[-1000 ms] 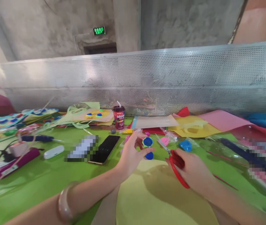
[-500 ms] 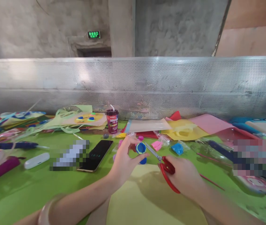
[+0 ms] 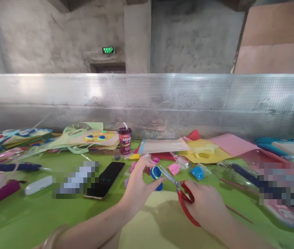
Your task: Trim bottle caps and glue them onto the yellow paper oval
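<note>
My left hand (image 3: 138,185) pinches a small round blue piece with a yellow-green band (image 3: 155,172) between thumb and fingers, above the table. Red-handled scissors (image 3: 178,185) are in my right hand (image 3: 209,204), fingers around the loops. Their metal blades point up and left, tips close beside the blue piece; whether they touch it I cannot tell. Another blue lump (image 3: 159,187) lies just below my left thumb. Under both hands is a pale yellow sheet (image 3: 159,224). Pink clay (image 3: 174,168) and bagged blue clay (image 3: 198,172) lie beyond the scissors.
A black phone (image 3: 104,180) and a white oblong case (image 3: 38,185) lie to the left. Farther back stands a purple cup with a straw (image 3: 125,141), beside coloured sheets (image 3: 202,150). A perforated metal panel (image 3: 147,110) closes off the table's far side.
The view has tilted up slightly, so everything sits lower in it. The blue piece has turned in my left fingers, and its band now crosses its face. The scissors stay close beside it.
</note>
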The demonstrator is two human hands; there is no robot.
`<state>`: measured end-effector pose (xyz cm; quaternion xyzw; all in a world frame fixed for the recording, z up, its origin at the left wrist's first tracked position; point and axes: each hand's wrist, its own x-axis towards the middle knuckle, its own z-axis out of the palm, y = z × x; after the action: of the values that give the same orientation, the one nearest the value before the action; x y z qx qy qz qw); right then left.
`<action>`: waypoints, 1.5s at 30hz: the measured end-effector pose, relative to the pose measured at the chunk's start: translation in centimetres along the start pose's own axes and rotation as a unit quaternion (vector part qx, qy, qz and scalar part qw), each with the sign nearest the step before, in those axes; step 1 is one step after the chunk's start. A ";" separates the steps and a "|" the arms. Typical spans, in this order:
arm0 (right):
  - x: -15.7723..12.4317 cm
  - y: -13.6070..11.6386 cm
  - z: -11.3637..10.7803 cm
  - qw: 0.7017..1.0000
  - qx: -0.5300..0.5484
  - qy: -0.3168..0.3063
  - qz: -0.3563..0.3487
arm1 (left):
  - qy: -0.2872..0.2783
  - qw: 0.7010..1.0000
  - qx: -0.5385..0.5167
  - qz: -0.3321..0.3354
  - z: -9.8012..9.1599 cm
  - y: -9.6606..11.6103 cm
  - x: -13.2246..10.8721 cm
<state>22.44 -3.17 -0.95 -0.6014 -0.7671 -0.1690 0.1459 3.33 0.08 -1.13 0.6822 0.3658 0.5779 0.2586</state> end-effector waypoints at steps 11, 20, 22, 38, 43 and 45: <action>-0.3 0.0 0.1 0.992 -0.106 0.056 -0.039 | -0.017 0.999 0.033 -0.019 -0.1 0.3 0.2; -0.2 -0.2 -0.2 0.988 -0.134 0.056 -0.052 | -0.021 0.999 0.022 -0.038 -0.1 0.5 0.1; -0.2 -0.3 -0.4 0.993 -0.111 0.024 -0.036 | -0.018 0.999 0.022 -0.032 -0.1 0.6 0.0; 0.4 0.0 -0.5 0.884 0.367 -0.264 0.119 | -0.033 0.999 -0.031 -0.013 -0.1 0.7 -0.3; 0.8 0.3 -1.4 0.916 0.338 -0.188 0.109 | 0.057 0.994 0.087 0.025 -0.5 1.1 -0.2; 0.9 0.5 -1.9 0.945 0.286 -0.130 0.096 | 0.068 0.989 0.130 0.016 -0.6 1.1 0.0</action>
<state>22.74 -3.11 1.20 -0.6219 -0.7343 0.1517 0.2262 2.96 -0.64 -0.11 0.6748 0.4439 0.5745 0.1326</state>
